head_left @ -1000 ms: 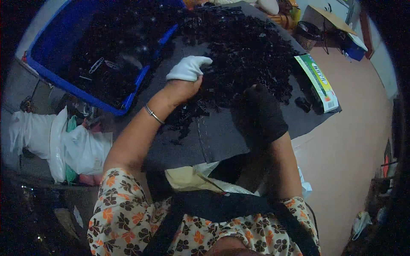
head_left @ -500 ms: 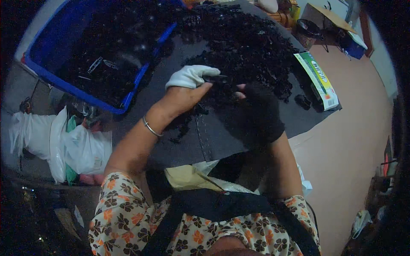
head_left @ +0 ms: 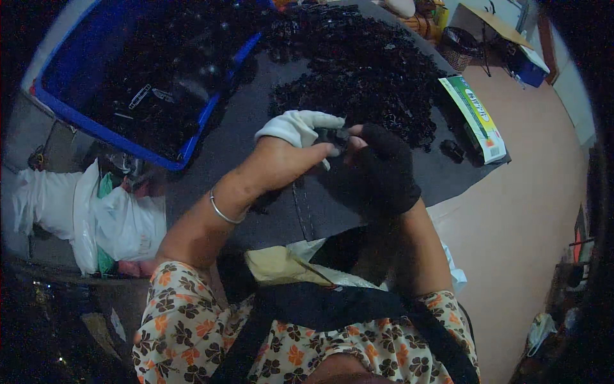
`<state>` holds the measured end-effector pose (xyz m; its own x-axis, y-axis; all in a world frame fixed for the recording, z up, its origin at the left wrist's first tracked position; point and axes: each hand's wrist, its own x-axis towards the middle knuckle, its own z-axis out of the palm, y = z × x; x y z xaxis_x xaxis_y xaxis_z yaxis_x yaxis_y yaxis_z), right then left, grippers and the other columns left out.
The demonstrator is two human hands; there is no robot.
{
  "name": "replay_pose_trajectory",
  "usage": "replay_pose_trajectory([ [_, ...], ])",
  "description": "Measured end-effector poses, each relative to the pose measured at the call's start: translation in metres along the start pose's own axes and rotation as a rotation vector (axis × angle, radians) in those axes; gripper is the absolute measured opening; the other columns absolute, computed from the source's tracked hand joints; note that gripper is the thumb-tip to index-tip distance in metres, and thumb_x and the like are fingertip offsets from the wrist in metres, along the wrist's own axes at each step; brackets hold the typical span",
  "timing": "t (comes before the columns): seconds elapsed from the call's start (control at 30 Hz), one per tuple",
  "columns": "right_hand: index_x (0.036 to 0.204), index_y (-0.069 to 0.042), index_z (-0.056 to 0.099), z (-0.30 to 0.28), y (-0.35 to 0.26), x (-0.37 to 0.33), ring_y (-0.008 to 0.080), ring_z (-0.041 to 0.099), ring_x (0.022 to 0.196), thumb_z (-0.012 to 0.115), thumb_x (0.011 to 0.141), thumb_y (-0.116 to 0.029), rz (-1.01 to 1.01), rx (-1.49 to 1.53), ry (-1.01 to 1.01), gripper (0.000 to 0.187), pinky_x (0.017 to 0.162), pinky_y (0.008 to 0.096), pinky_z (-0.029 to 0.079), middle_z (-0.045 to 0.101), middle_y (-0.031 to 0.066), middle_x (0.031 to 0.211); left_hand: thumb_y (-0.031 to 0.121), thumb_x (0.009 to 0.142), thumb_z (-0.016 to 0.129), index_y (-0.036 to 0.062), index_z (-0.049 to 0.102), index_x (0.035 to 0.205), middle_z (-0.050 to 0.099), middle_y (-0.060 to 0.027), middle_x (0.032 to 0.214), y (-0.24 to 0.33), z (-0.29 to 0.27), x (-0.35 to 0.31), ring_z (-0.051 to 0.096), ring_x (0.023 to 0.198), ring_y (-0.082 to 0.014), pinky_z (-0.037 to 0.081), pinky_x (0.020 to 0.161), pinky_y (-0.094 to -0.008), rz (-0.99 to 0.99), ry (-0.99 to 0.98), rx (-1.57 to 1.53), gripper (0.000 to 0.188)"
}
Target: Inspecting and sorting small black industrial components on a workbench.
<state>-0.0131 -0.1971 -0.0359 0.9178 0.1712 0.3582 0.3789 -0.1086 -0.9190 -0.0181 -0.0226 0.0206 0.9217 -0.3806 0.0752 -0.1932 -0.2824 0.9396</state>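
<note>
Right now I have both hands raised just in front of the heap of small black plastic parts [head_left: 358, 77] on the dark table [head_left: 256, 121]. My left hand [head_left: 291, 150], its fingers covered in white cloth, is closed round one small black part [head_left: 334, 136], pinched between thumb and fingertips. My right hand [head_left: 377, 169], in a black fingerless glove, meets it, fingertips curled onto the same part. To do this well, I judge the left should keep its pinch firm while the right works, staying above the table so a slip lands near the heap. Left of the heap sits a blue bin [head_left: 77, 118]; right of it, a green carton [head_left: 476, 118].
</note>
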Motion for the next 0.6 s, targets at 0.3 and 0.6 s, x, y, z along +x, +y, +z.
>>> replay_pose_trajectory([
  [0.3, 0.088, -0.004, 0.060, -0.006, -0.005, 0.004, 0.0224, 0.061, 0.072, 0.059, 0.080, -0.009, -0.495, -0.530, 0.004, 0.010, 0.063, 0.0292, 0.047, 0.062, 0.0127, 0.081, 0.011, 0.082, 0.059, -0.0024, 0.054, 0.111, 0.062, -0.0082, 0.092, -0.006, -0.002, -0.004, 0.058, 0.074, -0.0109, 0.049, 0.064, -0.0230, -0.053, 0.038, -0.056, 0.032],
  [0.6, 0.077, -0.003, 0.057, 0.011, -0.001, -0.003, 0.0091, 0.048, 0.058, 0.054, 0.084, -0.015, -0.357, -0.196, 0.026, 0.014, 0.052, 0.0244, 0.039, 0.050, 0.0000, 0.061, 0.001, 0.078, 0.057, -0.0013, 0.060, 0.100, 0.057, -0.0175, 0.106, -0.014, 0.020, -0.016, 0.055, 0.101, -0.0252, 0.045, 0.083, -0.0301, 0.374, 0.304, 0.170, 0.022],
])
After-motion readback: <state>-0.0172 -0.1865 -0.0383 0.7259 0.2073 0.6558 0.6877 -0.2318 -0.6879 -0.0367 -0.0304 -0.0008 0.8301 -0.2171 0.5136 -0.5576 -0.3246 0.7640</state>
